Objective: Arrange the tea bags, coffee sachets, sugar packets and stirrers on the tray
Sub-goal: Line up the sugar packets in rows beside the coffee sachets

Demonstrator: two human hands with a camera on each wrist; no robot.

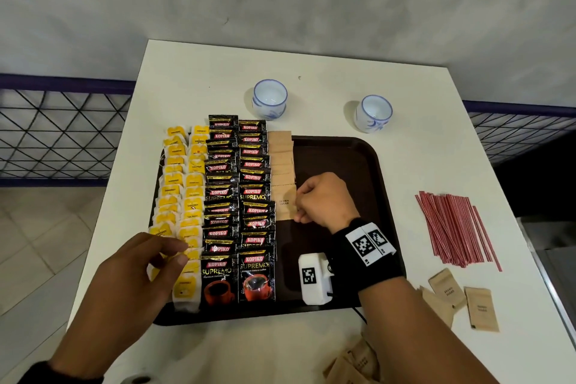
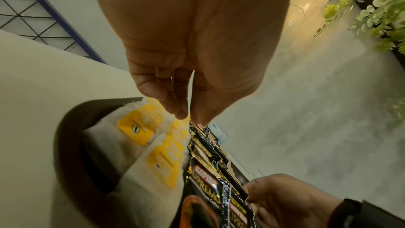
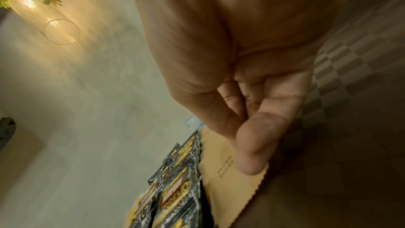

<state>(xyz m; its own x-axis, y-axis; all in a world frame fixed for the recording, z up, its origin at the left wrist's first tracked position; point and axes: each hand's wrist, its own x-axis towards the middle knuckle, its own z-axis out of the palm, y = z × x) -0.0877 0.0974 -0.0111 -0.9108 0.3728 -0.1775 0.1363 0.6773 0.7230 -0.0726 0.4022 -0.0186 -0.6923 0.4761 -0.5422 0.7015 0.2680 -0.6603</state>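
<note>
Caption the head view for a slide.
Right hand lays a brown sugar packet beside coffee sachets on the tray; stirrers wait.

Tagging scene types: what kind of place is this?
Probably a cafe or hospitality setting: a white table with a brown serving tray, two teacups, a hanging glass lamp, and a railing.

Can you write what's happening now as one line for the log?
right hand: placing sugar packet | left hand: above tea bags | stirrers: off tray
</note>
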